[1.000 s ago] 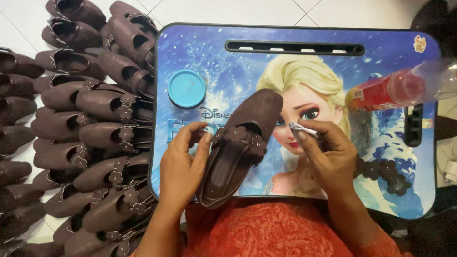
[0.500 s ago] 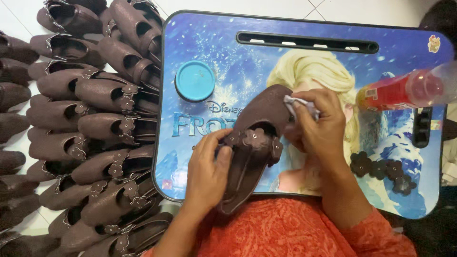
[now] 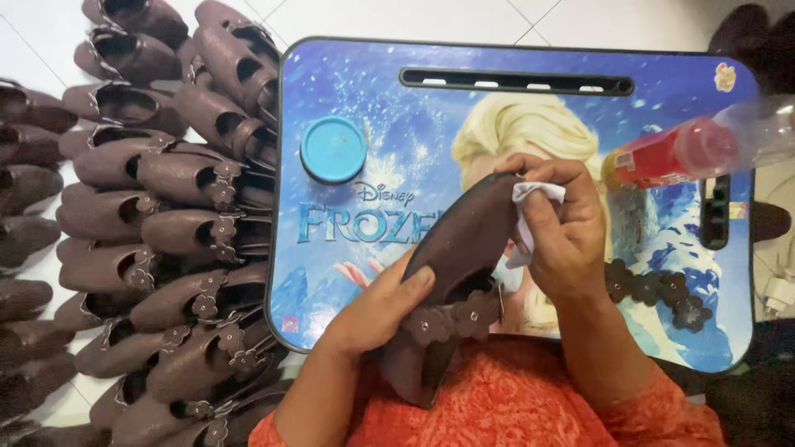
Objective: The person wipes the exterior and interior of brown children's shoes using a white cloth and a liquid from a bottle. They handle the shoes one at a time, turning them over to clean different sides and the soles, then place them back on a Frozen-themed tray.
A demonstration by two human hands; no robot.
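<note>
Brown shoe (image 3: 464,248) held over the near-middle of the table (image 3: 373,74), sole side up, toe pointing far-right, heel hanging off the near edge above the orange lap. Flower-trimmed strap (image 3: 451,319) across its near half.

Far left: pile of matching brown shoes (image 3: 157,240) on the white tiled floor (image 3: 33,41), stacked in rows right up against the table's left edge. Round blue lid (image 3: 333,149) on the table, far-left area, well apart from the shoe.

Left hand (image 3: 377,306) grips shoe from the left, fingers wrapped around its side near the strap. Right hand (image 3: 563,228) at the toe end, fingers pinching a small white cloth (image 3: 530,207) pressed against the shoe's edge.

Right: loose strip of brown flower trim (image 3: 654,290) on the table, just beside the right wrist. Far right: clear bottle with red label (image 3: 687,149) lying on its side.
</note>
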